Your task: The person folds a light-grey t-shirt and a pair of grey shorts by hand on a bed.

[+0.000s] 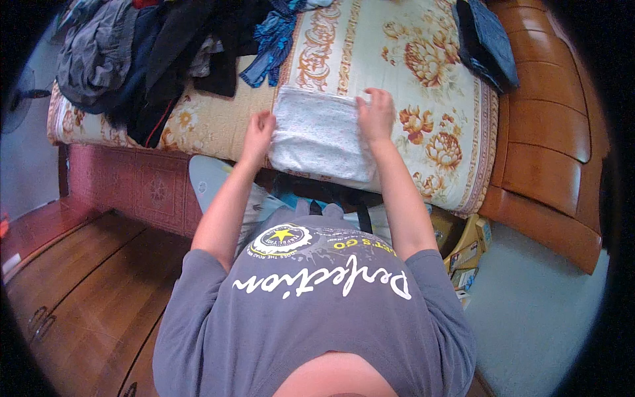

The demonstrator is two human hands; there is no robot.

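Observation:
A white cloth garment (321, 132) with a fine pale print lies folded into a rough rectangle at the near edge of the bed, its front edge hanging slightly wrinkled. My left hand (260, 135) is at its left edge, fingers curled and pinching the fabric. At the far right corner, my right hand (377, 118) has its thumb on the cloth and its fingers bent round the edge; they are a little blurred. Which kind of garment it is cannot be made out from the folded shape.
The bed has a floral cover (430, 66). Dark and grey clothes (99, 66) are heaped at the far left, beside a blue patterned garment (272, 46). Folded jeans (486, 46) lie at the right, near the brown wooden headboard (542, 119). A carton (469, 245) stands below the bed's right corner.

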